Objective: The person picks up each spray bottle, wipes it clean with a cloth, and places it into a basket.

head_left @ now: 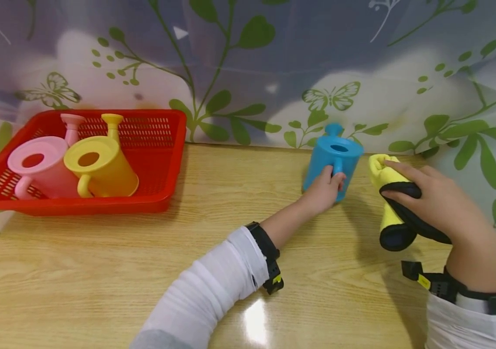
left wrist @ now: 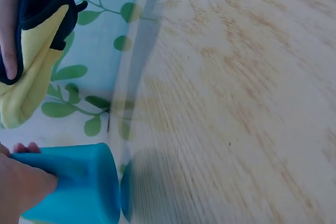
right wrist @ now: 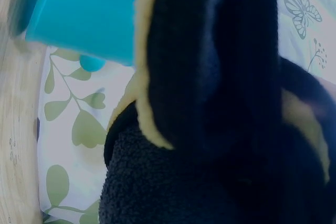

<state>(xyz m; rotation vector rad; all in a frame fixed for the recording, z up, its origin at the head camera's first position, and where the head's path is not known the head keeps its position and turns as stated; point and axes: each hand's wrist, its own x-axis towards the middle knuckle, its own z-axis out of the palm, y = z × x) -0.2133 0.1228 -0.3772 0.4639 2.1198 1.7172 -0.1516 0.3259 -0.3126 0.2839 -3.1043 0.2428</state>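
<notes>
By its handle, my left hand (head_left: 322,193) grips a blue watering can (head_left: 321,165), which stands nearly upright at the back of the table. In the left wrist view the base of the blue can (left wrist: 89,182) is close to the wood; whether it touches, I cannot tell. To the right, my right hand (head_left: 446,206) holds a bunched yellow cloth (head_left: 379,177) with a dark side and black edging, in the air beside the can. The cloth's dark side (right wrist: 157,182) fills much of the right wrist view and hides the right fingers there.
A red plastic basket (head_left: 177,165) stands at the left, holding a pink watering can (head_left: 56,174) and a yellow watering can (head_left: 114,172). Behind the wooden table (head_left: 230,194) hangs a curtain (head_left: 248,72) printed with leaves and butterflies, close behind the blue can.
</notes>
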